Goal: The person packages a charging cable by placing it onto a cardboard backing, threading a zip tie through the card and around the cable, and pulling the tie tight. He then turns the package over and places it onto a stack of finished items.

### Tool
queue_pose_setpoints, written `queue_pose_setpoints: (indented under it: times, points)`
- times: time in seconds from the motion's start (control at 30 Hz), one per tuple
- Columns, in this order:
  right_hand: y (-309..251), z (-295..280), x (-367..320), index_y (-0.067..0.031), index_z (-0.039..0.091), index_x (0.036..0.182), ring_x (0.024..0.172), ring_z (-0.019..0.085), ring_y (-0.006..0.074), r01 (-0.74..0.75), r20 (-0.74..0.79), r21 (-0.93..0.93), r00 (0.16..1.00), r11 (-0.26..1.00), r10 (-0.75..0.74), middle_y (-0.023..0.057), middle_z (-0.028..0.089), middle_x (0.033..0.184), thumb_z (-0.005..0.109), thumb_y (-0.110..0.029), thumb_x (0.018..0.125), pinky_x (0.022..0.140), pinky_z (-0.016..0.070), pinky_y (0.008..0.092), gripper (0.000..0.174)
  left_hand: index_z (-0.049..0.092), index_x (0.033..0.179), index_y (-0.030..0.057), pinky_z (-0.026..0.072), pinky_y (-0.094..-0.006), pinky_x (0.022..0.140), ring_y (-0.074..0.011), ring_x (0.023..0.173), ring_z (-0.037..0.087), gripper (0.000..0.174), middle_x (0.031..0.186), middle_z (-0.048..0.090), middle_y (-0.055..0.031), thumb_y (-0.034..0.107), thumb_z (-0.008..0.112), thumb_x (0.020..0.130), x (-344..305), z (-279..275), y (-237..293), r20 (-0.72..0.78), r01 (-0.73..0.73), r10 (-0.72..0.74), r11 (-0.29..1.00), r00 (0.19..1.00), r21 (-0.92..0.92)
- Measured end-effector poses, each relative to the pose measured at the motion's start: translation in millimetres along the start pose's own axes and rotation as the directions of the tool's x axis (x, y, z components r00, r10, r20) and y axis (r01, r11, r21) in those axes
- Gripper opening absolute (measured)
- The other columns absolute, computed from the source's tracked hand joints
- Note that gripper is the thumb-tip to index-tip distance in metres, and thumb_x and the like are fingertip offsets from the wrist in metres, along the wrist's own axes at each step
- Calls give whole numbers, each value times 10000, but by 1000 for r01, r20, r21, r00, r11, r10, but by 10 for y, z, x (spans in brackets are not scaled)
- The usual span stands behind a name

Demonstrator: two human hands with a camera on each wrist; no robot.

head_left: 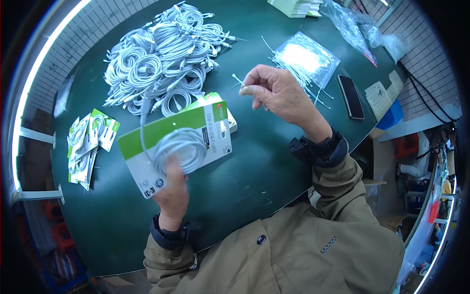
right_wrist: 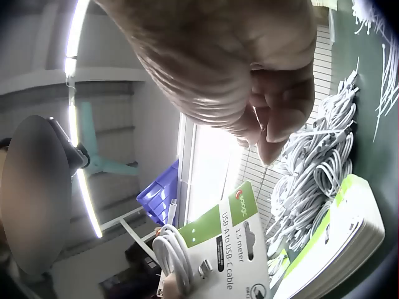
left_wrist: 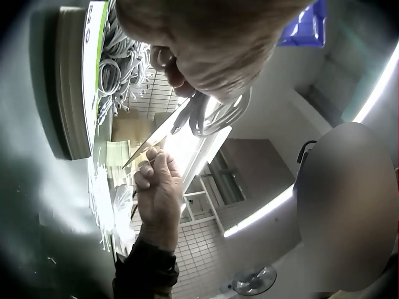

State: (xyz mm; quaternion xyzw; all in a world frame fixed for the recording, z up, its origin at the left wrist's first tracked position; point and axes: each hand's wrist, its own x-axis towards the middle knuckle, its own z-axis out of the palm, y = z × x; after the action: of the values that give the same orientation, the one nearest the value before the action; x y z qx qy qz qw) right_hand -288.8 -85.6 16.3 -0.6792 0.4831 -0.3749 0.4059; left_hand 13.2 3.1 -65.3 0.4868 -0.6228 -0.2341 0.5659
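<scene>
My left hand (head_left: 172, 193) grips a green-and-white cable card (head_left: 211, 147) from below, with the thumb pressing a coiled white USB cable (head_left: 185, 147) against its front. The card reads "USB-A to USB-C cable", also legible in the right wrist view. Up and to the right, my right hand (head_left: 284, 95) pinches a thin white cable tie (head_left: 237, 79) between thumb and forefinger; its short end sticks out past the fingertips. Behind the held card lies a stack of similar cards (right_wrist: 340, 249), partly covered by it in the head view.
A large heap of coiled white cables (head_left: 156, 59) lies at the back left. Finished-looking carded cables (head_left: 88, 144) are piled at the left. Loose cable ties spill from a clear bag (head_left: 308, 54), near a phone (head_left: 350, 97). More cards (head_left: 296, 7) stand at the far edge.
</scene>
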Motion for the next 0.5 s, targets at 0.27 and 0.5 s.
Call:
queue_pose_setpoints:
  times: [0.27, 0.5]
  points:
    - [90, 212, 247, -23, 616, 1049, 662, 577, 45, 64, 147, 282, 983, 957, -109, 24, 681, 849, 621, -113, 1077, 583, 488, 205, 95, 718, 1127, -44, 560, -321, 617, -238, 666, 686, 378, 881, 729, -116, -58, 795, 757, -49, 1, 89, 210, -367, 359, 930, 909, 1]
    - [231, 309, 235, -10, 625, 1048, 667, 588, 51, -32, 201, 250, 979, 968, -19, 23, 677, 837, 632, -131, 1073, 581, 490, 207, 124, 719, 1141, -50, 433, -302, 467, -192, 526, 569, 408, 741, 667, -80, -39, 816, 745, 149, 131, 367, 240, -531, 537, 842, 809, -96]
